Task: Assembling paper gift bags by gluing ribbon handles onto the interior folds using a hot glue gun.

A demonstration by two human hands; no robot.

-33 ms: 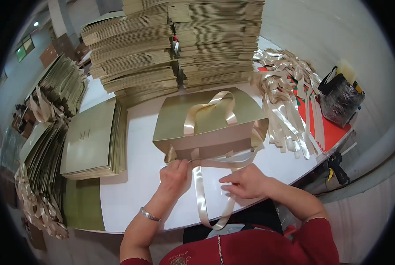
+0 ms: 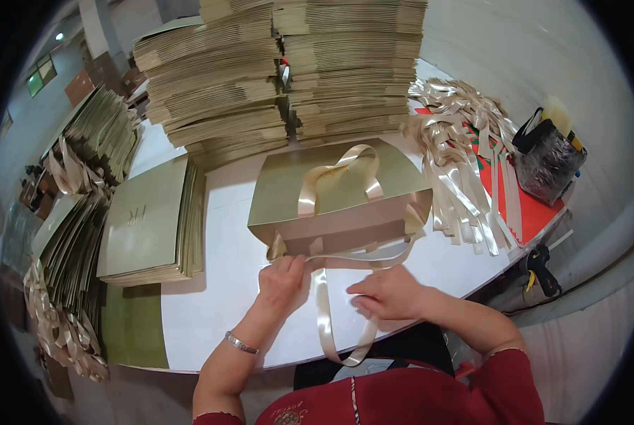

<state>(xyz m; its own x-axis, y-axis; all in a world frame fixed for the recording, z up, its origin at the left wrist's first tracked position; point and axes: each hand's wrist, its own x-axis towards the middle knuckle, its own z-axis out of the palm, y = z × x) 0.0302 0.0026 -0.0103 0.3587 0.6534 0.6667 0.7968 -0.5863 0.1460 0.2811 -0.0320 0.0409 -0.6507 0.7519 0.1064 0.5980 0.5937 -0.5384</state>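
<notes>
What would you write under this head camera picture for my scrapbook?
Two hands, left hand and right hand, work a cream ribbon at the mouth of a gold paper bag on a white table.

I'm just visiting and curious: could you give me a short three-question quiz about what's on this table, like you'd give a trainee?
1. True or false: the gold paper bag nearest the hands already has a ribbon handle on its upper face.
2. Where does the pile of loose ribbons lie: A, to the person's right of the bag; B, to its left; C, inside it?
3. What does the left hand pinch at the bag's near edge?

Key: 1 true. 2 A. 3 A cream ribbon, which loops toward the person past the right hand.
</notes>
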